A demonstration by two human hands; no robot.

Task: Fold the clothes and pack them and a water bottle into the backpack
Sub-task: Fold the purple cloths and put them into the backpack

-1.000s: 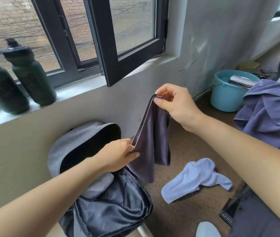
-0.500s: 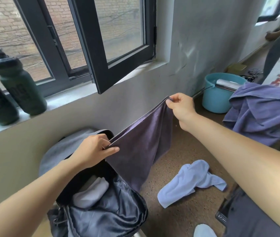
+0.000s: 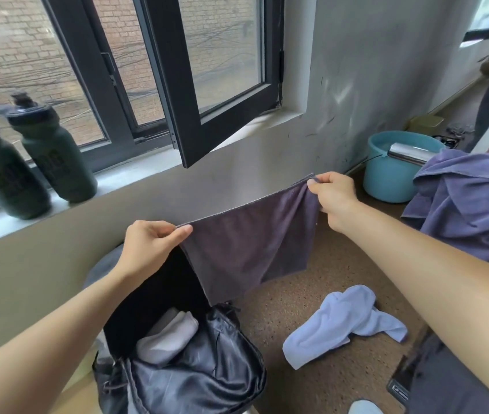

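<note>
A dark purple-grey cloth [image 3: 249,243] hangs spread out in the air between my hands. My left hand [image 3: 150,246] pinches its left top corner and my right hand [image 3: 331,195] pinches the right top corner. Below the cloth stands the open dark backpack [image 3: 195,369] against the wall, with a folded white garment [image 3: 167,336] inside. A crumpled light blue garment [image 3: 342,321] lies on the brown floor to the right. Two dark green water bottles [image 3: 55,150] stand on the window sill at the left.
An open black window sash [image 3: 207,79] juts out above the cloth. A blue bucket [image 3: 392,171] with a metal object sits by the wall at right. A purple-blue towel [image 3: 464,201] is heaped at the right edge. A dark grey item [image 3: 446,383] lies at bottom right.
My hands have moved apart, pulling the cloth from a bunched hanging fold into a taut spread sheet. The view has shifted slightly left.
</note>
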